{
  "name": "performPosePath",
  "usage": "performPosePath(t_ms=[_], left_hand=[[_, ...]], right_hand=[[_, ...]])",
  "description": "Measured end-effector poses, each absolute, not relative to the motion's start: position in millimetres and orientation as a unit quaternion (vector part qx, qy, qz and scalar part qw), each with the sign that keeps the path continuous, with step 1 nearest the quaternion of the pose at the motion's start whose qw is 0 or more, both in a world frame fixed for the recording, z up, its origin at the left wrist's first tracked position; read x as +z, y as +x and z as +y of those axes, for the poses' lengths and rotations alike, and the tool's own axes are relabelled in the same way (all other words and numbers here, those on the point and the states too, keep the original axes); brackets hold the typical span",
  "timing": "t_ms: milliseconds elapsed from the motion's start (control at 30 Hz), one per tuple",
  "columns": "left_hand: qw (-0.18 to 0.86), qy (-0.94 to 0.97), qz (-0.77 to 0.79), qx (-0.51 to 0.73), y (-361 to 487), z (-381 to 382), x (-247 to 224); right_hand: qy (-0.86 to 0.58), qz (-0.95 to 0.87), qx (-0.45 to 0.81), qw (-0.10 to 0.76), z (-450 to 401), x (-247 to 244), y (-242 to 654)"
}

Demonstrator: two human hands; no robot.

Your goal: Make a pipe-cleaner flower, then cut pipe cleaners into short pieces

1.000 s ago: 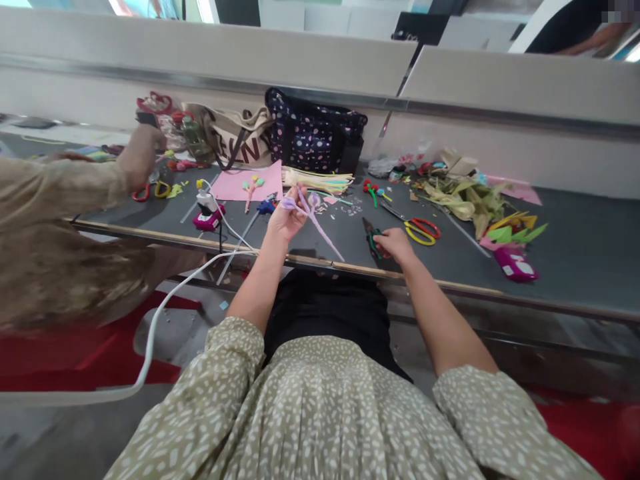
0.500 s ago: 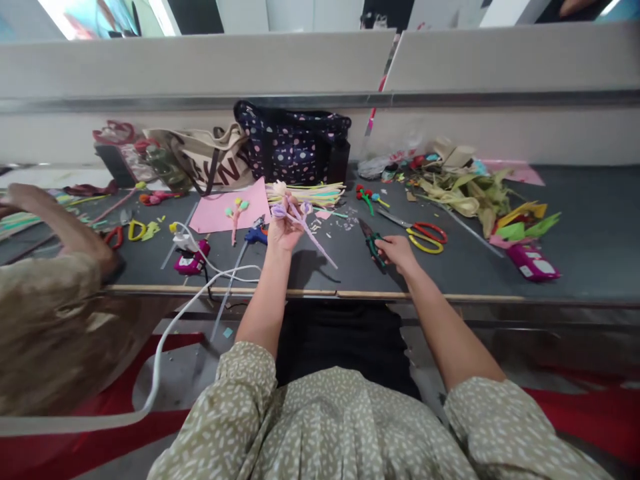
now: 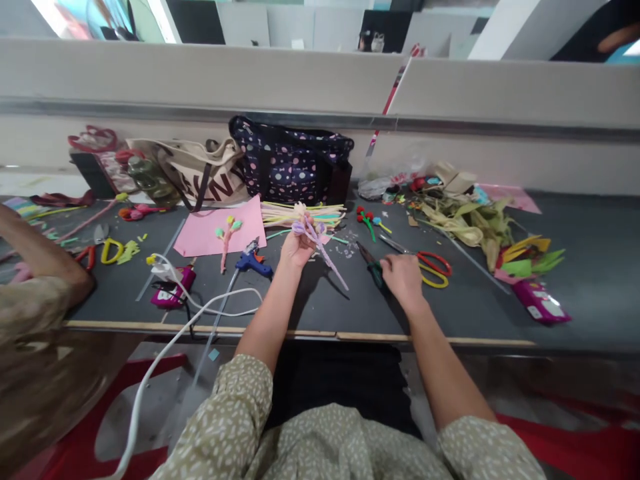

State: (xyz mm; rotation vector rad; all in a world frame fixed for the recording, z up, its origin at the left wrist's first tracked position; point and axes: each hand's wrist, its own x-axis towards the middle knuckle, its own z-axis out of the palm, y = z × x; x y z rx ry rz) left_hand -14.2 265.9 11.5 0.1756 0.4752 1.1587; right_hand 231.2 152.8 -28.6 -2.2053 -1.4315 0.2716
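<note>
My left hand (image 3: 299, 248) is closed on a purple pipe-cleaner flower (image 3: 327, 257), its stem slanting down to the right. My right hand (image 3: 401, 273) rests over the dark green handles of the pliers (image 3: 373, 268) on the table, fingers curled; how firmly they grip is hard to see. Just right of that hand are scissors (image 3: 434, 268) with red and yellow handles. Behind the flower lies a bundle of pale pipe cleaners (image 3: 280, 215). A small red and green flower piece (image 3: 367, 220) sits behind the pliers.
A blue glue gun (image 3: 254, 260) and a pink sheet (image 3: 200, 233) are at left, near a white cable (image 3: 165, 357). Bags (image 3: 295, 160) stand at the back. Corn husks (image 3: 465, 223) and a purple packet (image 3: 540, 302) lie at right. Another person's arm (image 3: 37, 250) reaches in at left.
The camera view has shifted. My left hand has moved right with the purple flower, closer to the pliers. My right hand's fingers have come down further over the plier handles.
</note>
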Motion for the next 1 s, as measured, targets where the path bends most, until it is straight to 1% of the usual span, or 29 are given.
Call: performPosePath(t_ms=[33, 67, 100, 167, 267, 400, 533, 633, 767, 900, 1000], left_hand=[[0.807, 0.076, 0.221, 0.543, -13, 270, 9], [0.805, 0.07, 0.223, 0.545, -11, 274, 7], [0.803, 0.067, 0.223, 0.548, -10, 277, 4], [0.801, 0.074, 0.222, 0.551, -8, 282, 0], [0.785, 0.113, 0.231, 0.563, -5, 286, -5], [0.73, 0.219, 0.226, 0.606, 2, 284, -13], [0.66, 0.31, 0.272, 0.628, 6, 282, -21], [0.622, 0.412, 0.331, 0.577, 10, 279, -27], [0.638, 0.516, 0.353, 0.449, 21, 271, -31], [0.63, 0.584, 0.341, 0.382, 28, 264, -32], [0.584, 0.634, 0.371, 0.345, 28, 260, -30]], right_hand=[[-0.796, -0.542, 0.079, 0.257, 156, -25, 224], [-0.766, -0.572, 0.056, 0.288, 160, -22, 215], [-0.726, -0.606, 0.076, 0.316, 166, -20, 204], [-0.629, -0.665, 0.197, 0.352, 181, -20, 181], [-0.569, -0.699, 0.227, 0.369, 205, -26, 154], [-0.524, -0.703, 0.216, 0.431, 225, -36, 140], [-0.518, -0.663, 0.182, 0.509, 232, -38, 139], [-0.522, -0.624, 0.148, 0.562, 235, -39, 142], [-0.534, -0.582, 0.115, 0.602, 240, -37, 152], [-0.551, -0.56, 0.102, 0.61, 239, -30, 161], [-0.577, -0.552, 0.089, 0.595, 235, -27, 164]])
